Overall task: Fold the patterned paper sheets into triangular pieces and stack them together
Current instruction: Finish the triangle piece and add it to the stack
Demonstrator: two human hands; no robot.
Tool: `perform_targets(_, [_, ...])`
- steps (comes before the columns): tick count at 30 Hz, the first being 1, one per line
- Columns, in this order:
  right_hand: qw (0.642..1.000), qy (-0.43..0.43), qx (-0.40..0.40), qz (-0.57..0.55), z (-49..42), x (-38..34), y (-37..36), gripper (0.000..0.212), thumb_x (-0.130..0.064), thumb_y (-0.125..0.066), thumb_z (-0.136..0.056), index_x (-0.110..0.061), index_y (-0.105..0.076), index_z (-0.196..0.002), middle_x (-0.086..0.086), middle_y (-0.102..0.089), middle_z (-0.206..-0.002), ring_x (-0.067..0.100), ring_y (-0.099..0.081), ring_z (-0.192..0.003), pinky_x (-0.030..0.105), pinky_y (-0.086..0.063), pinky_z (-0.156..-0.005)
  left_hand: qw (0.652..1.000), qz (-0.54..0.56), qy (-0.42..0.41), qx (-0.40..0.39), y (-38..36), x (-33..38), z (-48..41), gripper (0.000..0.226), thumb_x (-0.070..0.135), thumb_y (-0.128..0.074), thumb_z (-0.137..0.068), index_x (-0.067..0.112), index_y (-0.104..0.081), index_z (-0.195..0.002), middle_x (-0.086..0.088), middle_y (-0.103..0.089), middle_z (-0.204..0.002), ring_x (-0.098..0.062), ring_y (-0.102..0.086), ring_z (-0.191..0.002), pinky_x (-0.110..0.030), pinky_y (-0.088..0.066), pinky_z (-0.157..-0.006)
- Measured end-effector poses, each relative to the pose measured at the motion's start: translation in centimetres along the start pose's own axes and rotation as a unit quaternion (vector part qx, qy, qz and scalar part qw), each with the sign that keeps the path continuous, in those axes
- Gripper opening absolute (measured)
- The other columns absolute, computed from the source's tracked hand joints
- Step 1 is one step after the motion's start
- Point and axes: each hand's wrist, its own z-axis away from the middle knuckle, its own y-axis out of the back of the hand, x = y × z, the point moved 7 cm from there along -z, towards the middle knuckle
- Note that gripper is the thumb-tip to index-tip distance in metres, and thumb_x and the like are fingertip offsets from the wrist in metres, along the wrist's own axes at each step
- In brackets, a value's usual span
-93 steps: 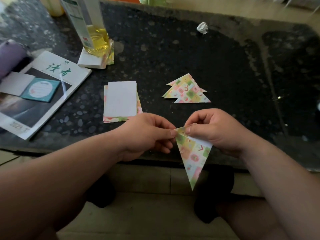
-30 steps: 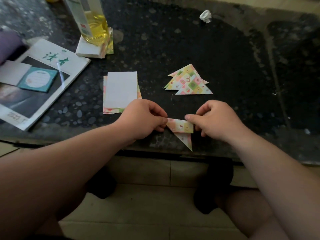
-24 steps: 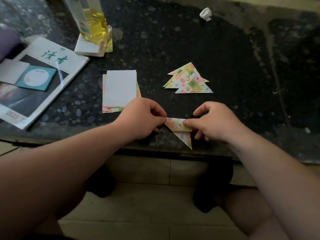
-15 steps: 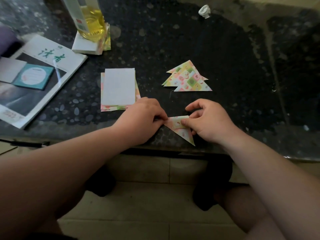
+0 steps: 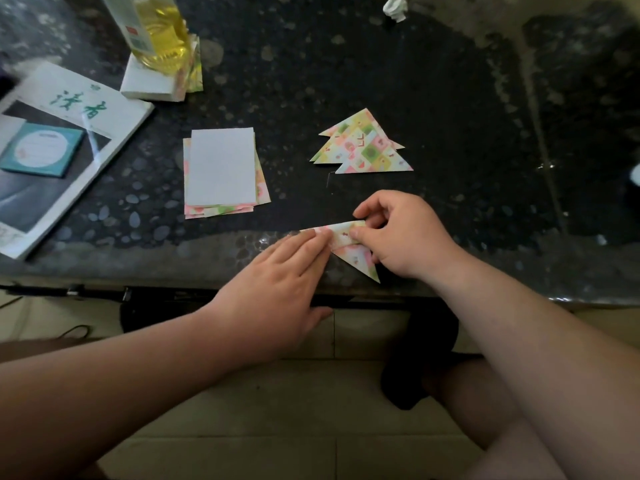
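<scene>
A partly folded patterned paper piece (image 5: 356,258) lies at the near edge of the dark speckled table (image 5: 346,64), its tip pointing toward me. My right hand (image 5: 401,237) pinches the folded top strip between thumb and fingers. My left hand (image 5: 277,278) lies flat with straight fingers pressing the strip's left end. A pile of finished patterned triangles (image 5: 362,147) sits behind the hands. A stack of unfolded sheets (image 5: 223,171), white side up, lies to the left of it.
A magazine (image 5: 59,143) with a teal card (image 5: 41,154) on it lies at the left edge. A bottle of yellow liquid (image 5: 156,29) stands on a white pad at the back left. A crumpled white scrap (image 5: 394,6) lies at the far edge.
The piece came down from the air onto the table edge, and its top was folded over. My left hand changed from pinching to pressing flat with straight fingers.
</scene>
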Motion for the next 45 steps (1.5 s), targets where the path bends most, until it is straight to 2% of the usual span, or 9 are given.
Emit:
perform_targets(4, [1.0, 0.008, -0.01, -0.011, -0.1, 0.1, -0.1, 0.018, -0.015, -0.081, -0.087, -0.026, -0.067, -0.091, -0.002, -0.065, -0.08, 0.02, -0.071, -0.062, 0.04, -0.063, -0.062, 0.999, -0.002, 0.01, -0.034, -0.2, -0.4, 0.1, 0.092, 0.067, -0.029, -0.094, 0.002, -0.031, -0.158, -0.012, -0.03, -0.165, -0.026, -0.028, -0.153, -0.039, -0.016, -0.123])
perform_targets(8, [0.999, 0.012, -0.029, -0.014, -0.2, 0.1, -0.1, 0.018, -0.013, -0.081, -0.087, -0.024, -0.068, -0.093, -0.001, -0.065, -0.081, 0.02, -0.072, -0.058, 0.04, -0.063, -0.064, 0.999, 0.023, 0.007, -0.026, -0.2, -1.0, 0.3, 0.093, 0.069, -0.027, -0.096, 0.009, -0.005, -0.163, -0.005, -0.003, -0.172, -0.02, -0.001, -0.158, -0.034, 0.001, -0.124])
perform_targets(14, [0.999, 0.012, -0.04, 0.006, -0.1, -0.1, -0.2, 0.021, -0.014, -0.082, -0.086, -0.029, -0.067, -0.091, 0.001, -0.068, -0.085, 0.017, -0.071, -0.061, 0.033, -0.062, -0.056, 0.999, 0.031, 0.007, -0.025, -0.2, -1.0, 0.4, 0.093, 0.07, -0.032, -0.095, 0.008, -0.012, -0.163, -0.006, -0.009, -0.171, -0.021, -0.007, -0.158, -0.035, -0.002, -0.125])
perform_targets(19, [0.999, 0.002, -0.048, 0.001, 0.0, 0.0, -0.3, 0.024, -0.011, -0.083, -0.084, -0.027, -0.067, -0.091, 0.005, -0.07, -0.083, 0.019, -0.073, -0.061, 0.027, -0.057, -0.053, 0.998, 0.062, 0.01, -0.012, 0.4, -1.2, 0.2, 0.091, 0.07, -0.031, -0.096, 0.015, -0.004, -0.164, -0.001, -0.001, -0.171, -0.019, -0.002, -0.158, -0.035, -0.005, -0.128])
perform_targets(24, [0.999, -0.002, -0.051, 0.005, 0.1, -0.2, -0.3, 0.024, -0.01, -0.082, -0.085, -0.028, -0.066, -0.09, 0.004, -0.07, -0.083, 0.017, -0.072, -0.06, 0.026, -0.056, -0.053, 0.999, 0.034, 0.003, -0.023, 0.3, -1.1, 0.1, 0.09, 0.07, -0.028, -0.093, 0.015, -0.014, -0.163, -0.006, -0.013, -0.17, -0.025, -0.015, -0.156, -0.039, -0.014, -0.127])
perform_targets(30, [0.999, -0.008, -0.054, 0.004, 0.1, -0.3, -0.3, 0.023, -0.01, -0.082, -0.086, -0.026, -0.067, -0.092, 0.004, -0.07, -0.084, 0.017, -0.073, -0.061, 0.023, -0.056, -0.051, 0.999, 0.035, 0.007, -0.024, 0.2, -1.0, 0.0, 0.091, 0.071, -0.032, -0.095, 0.017, -0.009, -0.164, -0.005, -0.006, -0.171, -0.024, -0.008, -0.157, -0.04, -0.012, -0.129])
perform_targets(34, [0.999, -0.006, -0.053, 0.009, 0.1, -0.3, -0.3, 0.024, -0.011, -0.082, -0.086, -0.028, -0.066, -0.091, 0.003, -0.07, -0.084, 0.017, -0.073, -0.06, 0.028, -0.059, -0.054, 0.999, 0.035, 0.009, -0.026, 0.2, -0.9, 0.0, 0.092, 0.071, -0.033, -0.094, 0.017, -0.01, -0.164, -0.005, -0.008, -0.171, -0.024, -0.01, -0.157, -0.04, -0.011, -0.128])
perform_targets(39, [0.998, -0.014, -0.053, 0.007, 0.2, -0.4, -0.3, 0.023, -0.01, -0.082, -0.086, -0.026, -0.066, -0.093, 0.005, -0.071, -0.083, 0.017, -0.073, -0.059, 0.028, -0.059, -0.053, 0.999, -0.005, 0.007, -0.034, 0.2, -0.4, -0.1, 0.093, 0.072, -0.035, -0.093, 0.009, -0.025, -0.161, -0.008, -0.026, -0.167, -0.028, -0.025, -0.153, -0.043, -0.012, -0.127])
perform_targets(45, [0.995, -0.044, -0.084, -0.013, 0.2, -0.5, 0.0, 0.026, -0.008, -0.083, -0.085, -0.022, -0.066, -0.099, 0.008, -0.074, -0.087, 0.017, -0.075, -0.062, 0.032, -0.063, -0.058, 0.997, -0.068, 0.008, -0.04, 0.7, 0.4, -0.4, 0.097, 0.076, -0.028, -0.089, 0.001, -0.05, -0.147, -0.01, -0.048, -0.155, -0.024, -0.034, -0.15, -0.065, -0.009, -0.121])
